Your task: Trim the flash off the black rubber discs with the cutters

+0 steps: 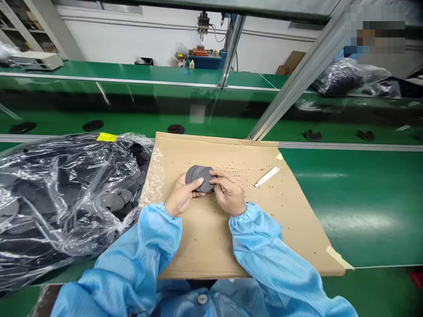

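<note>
Both hands — left hand (180,196), right hand (228,191) — hold a fanned stack of grey discs (200,177) above the cardboard sheet (211,237) on the green worktop (363,207), fingers pinching its edges.

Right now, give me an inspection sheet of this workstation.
Surface: brown cardboard sheet laid on a green bench.
Job's things: fanned stack of dark grey discs, held above the cardboard.
Clutter: clear plastic bag of dark discs at left; white strip; dark crumbs scattered on the cardboard.
Grips: left hand and right hand both pinch the discs.
Cables: a thin one hangs by the far wall.
Surroundings: green conveyor belt carrying black parts; aluminium frame post.
</note>
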Tool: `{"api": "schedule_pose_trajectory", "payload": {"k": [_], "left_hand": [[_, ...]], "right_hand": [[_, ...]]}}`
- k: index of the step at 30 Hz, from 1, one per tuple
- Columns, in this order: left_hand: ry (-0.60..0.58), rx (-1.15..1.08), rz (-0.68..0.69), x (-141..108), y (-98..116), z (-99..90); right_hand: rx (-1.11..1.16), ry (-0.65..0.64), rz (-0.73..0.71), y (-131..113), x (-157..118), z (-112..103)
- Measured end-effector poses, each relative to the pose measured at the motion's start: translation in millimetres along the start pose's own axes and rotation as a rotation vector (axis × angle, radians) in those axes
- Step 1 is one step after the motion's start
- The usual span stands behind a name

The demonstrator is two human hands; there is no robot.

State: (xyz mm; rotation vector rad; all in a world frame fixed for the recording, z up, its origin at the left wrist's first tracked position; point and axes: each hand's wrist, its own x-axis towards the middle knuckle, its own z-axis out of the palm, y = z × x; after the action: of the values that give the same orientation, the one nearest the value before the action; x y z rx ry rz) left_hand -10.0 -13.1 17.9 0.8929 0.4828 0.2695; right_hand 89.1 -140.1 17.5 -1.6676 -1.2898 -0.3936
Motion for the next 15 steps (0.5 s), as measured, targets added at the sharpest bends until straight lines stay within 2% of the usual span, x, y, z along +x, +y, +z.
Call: {"api": "schedule_pose_trajectory", "payload": {"k": [2, 5, 8, 12, 15], "left_hand": [[0.027, 0.009, 0.039, 0.4, -0.8, 1.3], [0.054, 0.016, 0.096, 0.3, -2.2, 2.8], [0.004, 0.021, 0.104, -0.6, -3.6, 1.5], [-0.102, -0.004, 0.116, -1.8, -4.7, -2.5], [-0.133, -0.016, 0.136, -3.0, -4.2, -3.7]], "right_hand": [[0.082, 0.004, 0.094, -1.1, -0.6, -0.8], [0.178, 0.053, 0.347, -2.1, -1.2, -0.4], [0.168, -0.057, 0.525, -4.0, 0.0, 0.2], [0.053, -0.192, 0.518, -8.4, 2.0, -1.1], [0.077, -0.271, 0.498, -10.8, 2.5, -3.4]]}}
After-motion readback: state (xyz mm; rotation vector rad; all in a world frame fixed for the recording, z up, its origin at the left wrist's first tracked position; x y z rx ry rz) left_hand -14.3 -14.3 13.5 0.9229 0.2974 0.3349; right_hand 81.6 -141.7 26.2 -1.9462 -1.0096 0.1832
